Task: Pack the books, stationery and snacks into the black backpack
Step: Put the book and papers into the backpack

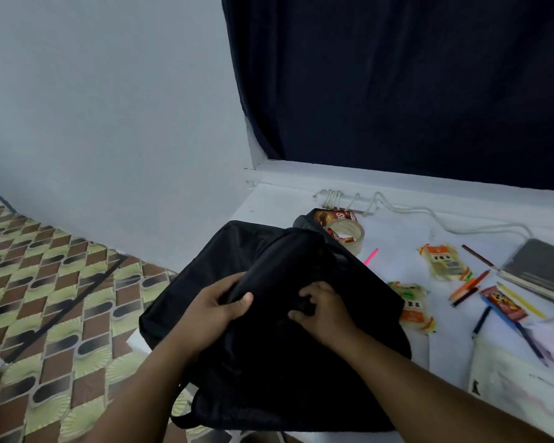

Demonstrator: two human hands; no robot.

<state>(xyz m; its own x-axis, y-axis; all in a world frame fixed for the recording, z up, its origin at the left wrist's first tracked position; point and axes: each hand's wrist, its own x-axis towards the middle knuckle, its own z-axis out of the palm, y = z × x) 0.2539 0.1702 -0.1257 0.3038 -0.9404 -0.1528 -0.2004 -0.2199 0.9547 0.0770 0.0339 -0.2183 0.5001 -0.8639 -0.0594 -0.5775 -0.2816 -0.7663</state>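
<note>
The black backpack (269, 340) lies on the white surface at its left end, partly overhanging the edge. My left hand (219, 303) grips a fold of its fabric, thumb on top. My right hand (322, 310) pinches the fabric just to the right. To the right lie snack packets (443, 260) (413, 306) (502, 303), a pink pen (371, 255), orange and dark pens (469, 286), a yellow pencil (522, 300), a blue pen (482, 321) and a grey book (539, 271). A roll of clear tape (346, 235) sits on a red snack pack (333, 217) behind the bag.
A white cord (429, 215) runs along the sill under a dark curtain (397, 84). A white booklet (518, 388) lies at the near right. Patterned floor (45, 282) spreads to the left, below the surface's edge.
</note>
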